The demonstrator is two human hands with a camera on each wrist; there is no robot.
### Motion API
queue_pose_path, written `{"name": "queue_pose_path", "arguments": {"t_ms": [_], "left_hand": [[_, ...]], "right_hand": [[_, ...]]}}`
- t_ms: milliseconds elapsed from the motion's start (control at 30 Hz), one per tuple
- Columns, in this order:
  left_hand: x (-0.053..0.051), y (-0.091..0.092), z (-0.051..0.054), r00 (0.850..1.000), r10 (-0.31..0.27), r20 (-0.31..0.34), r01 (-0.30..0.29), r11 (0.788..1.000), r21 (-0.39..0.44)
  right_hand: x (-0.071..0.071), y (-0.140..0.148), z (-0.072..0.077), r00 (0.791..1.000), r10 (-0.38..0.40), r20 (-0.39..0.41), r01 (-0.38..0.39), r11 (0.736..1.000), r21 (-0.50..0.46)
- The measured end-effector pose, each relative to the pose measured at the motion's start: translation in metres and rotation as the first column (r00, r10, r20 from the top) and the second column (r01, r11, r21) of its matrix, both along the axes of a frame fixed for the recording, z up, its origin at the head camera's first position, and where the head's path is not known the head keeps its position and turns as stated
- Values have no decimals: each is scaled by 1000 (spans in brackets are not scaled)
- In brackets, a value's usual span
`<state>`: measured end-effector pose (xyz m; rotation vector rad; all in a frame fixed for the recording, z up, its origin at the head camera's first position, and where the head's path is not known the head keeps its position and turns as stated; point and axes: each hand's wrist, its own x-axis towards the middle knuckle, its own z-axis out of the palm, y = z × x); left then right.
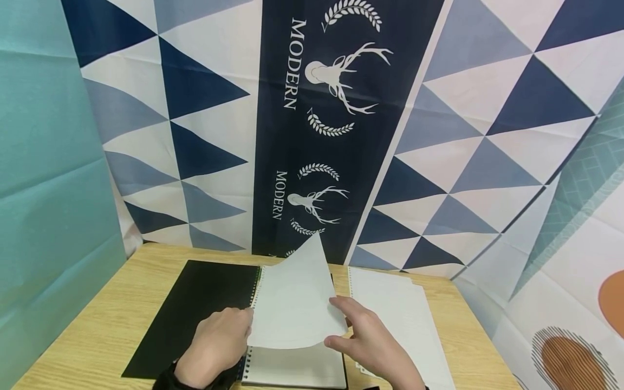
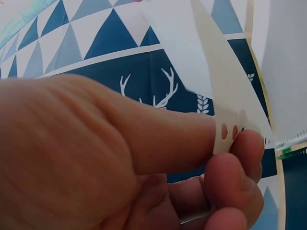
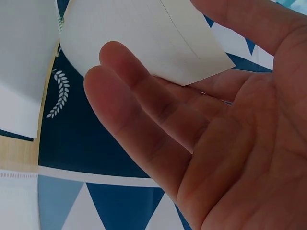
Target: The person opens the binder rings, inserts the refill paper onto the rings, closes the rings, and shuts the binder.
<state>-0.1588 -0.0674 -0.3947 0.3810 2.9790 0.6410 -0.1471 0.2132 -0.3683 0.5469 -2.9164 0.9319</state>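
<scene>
A loose white sheet [image 1: 297,309] is lifted at a slant over an open ring-bound notebook with a black cover [image 1: 195,309] and a white lower page [image 1: 292,368]. My left hand [image 1: 216,341] is at the binding side; in the left wrist view, its thumb and fingers pinch the sheet's punched edge [image 2: 223,136]. At the sheet's lower right corner is my right hand [image 1: 370,336], fingers extended and thumb apart. In the right wrist view, the sheet's corner [image 3: 206,67] lies between thumb and fingers, not visibly gripped; whether they touch it I cannot tell.
Several loose white punched sheets [image 1: 404,319] lie in a stack to the right of the notebook on the wooden table [image 1: 97,325]. A patterned cloth [image 1: 209,135] hangs behind the table, with a teal cloth [image 1: 53,189] on the left. A small dark object [image 1: 372,388] shows at the bottom edge.
</scene>
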Motion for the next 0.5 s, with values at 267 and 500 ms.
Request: {"name": "queue_pose_path", "arguments": {"t_ms": [267, 500], "left_hand": [[3, 0, 3, 1000, 6, -2, -6, 1000, -10], [4, -1, 4, 1000, 0, -10, 0, 1000, 5]], "right_hand": [[4, -1, 3, 1000, 15, -27, -15, 1000, 3], [6, -1, 5, 998, 22, -62, -23, 1000, -4]]}}
